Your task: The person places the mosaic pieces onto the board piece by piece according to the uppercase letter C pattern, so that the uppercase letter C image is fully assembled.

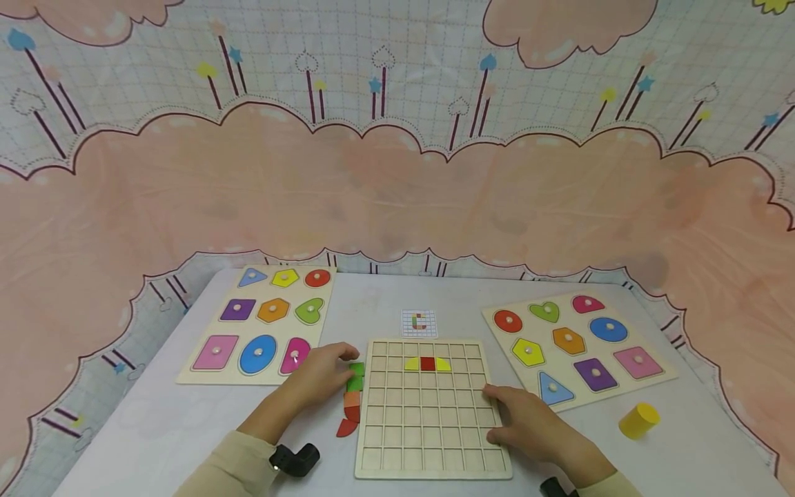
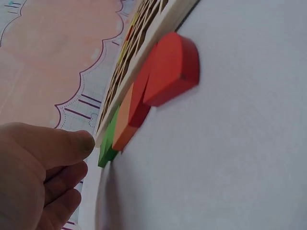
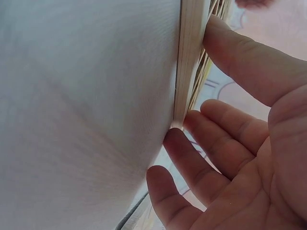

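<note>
pale smooth wooden grid board point(image 1: 433, 461), matt painted blocks point(image 2: 165, 72), wrinkled cloth backdrop point(image 1: 397, 186)

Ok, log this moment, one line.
left hand: near green pieces; right hand: touching grid board, right side; board: red square between yellow pieces

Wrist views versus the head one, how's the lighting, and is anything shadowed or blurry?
Head view: bright, even light, grid board sharp. Left wrist view: dimmer, soft shadow on the tabletop near the green blocks. Right wrist view: also dim, reddish patch at top edge blurred.
</note>
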The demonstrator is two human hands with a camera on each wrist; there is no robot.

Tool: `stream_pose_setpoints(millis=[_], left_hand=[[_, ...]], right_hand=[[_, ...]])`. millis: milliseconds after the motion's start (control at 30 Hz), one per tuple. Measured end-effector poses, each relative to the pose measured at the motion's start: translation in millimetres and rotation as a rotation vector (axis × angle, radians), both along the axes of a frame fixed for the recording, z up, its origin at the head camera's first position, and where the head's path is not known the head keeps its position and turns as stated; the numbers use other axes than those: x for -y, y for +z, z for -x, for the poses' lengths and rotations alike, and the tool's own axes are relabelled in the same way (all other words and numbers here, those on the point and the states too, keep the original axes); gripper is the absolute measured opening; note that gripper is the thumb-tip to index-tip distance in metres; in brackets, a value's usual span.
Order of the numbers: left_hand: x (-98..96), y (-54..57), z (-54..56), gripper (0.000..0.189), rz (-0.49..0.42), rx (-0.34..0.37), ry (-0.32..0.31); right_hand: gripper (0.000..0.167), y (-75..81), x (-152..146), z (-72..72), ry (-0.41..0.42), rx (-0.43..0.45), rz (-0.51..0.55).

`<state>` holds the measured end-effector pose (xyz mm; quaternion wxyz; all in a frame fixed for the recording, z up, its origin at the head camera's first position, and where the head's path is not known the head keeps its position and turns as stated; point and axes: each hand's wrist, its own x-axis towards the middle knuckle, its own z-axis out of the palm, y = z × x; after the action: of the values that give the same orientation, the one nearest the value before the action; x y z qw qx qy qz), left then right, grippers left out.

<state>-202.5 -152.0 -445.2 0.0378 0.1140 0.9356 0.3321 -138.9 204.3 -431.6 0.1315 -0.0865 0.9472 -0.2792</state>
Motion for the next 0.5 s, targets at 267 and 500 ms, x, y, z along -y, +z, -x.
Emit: stream_pose_setpoints(millis=[267,500], left_hand=[[2.7,-2.9,4.4,0.028,0.012,-0.016,-0.017],[1.4,-4.6,6.8,0.028,0.037,-0.010,-0.025]], right_hand=[[0.065,-0.5,-0.3,0.3,0.003,-0.005,0.005],[0.066,-1.2,-1.3,0.9,0.012,-0.006,0.013]])
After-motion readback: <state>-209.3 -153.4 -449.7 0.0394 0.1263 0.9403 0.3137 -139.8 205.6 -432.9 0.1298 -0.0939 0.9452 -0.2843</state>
